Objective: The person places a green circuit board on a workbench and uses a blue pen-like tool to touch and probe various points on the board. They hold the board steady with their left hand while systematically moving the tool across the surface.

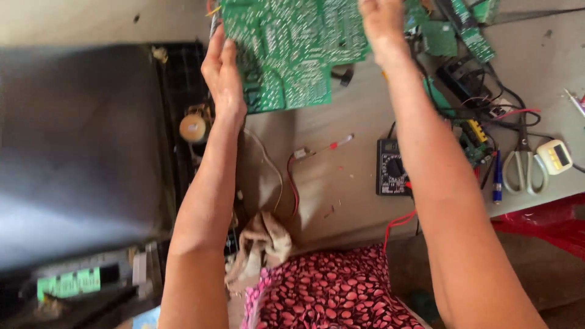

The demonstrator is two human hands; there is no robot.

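Though its top is cut off, one green circuit board (292, 49) is gripped by left hand (222, 76), fingers together; right hand (381, 24) fingers apparently curled, unclear.

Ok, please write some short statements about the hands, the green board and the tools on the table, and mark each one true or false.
1. Both hands, left and right, hold the green circuit board lifted above the table. True.
2. The black multimeter lies to the left of the left arm. False: it lies between the two arms, beside the right forearm.
3. Scissors lie on the table at the right side. True.
4. The crumpled cloth covers the multimeter. False: it lies at the near table edge by the left arm, apart from it.
5. The board is blue. False: it is green.
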